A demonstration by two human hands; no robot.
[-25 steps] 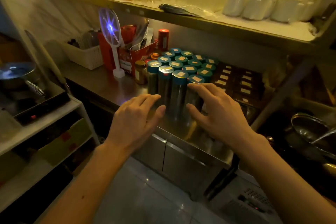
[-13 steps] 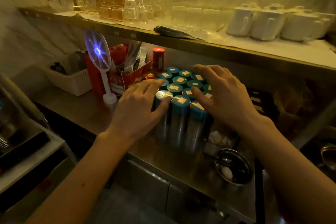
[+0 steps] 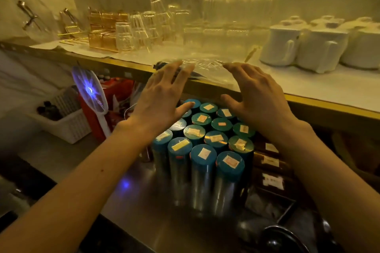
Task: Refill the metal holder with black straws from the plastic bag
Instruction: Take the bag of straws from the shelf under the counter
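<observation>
The plastic bag [image 3: 207,65] lies on the shelf [image 3: 318,90] edge above the bench [image 3: 133,201]. Left hand [image 3: 158,98] and right hand [image 3: 259,96] hover there, each grip open and empty. Best to take both ends and lift level so nothing slides out.

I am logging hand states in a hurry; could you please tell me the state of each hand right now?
Left hand: open, fingers spread at the bag, holding nothing.
Right hand: open, fingers spread, holding nothing.
</observation>
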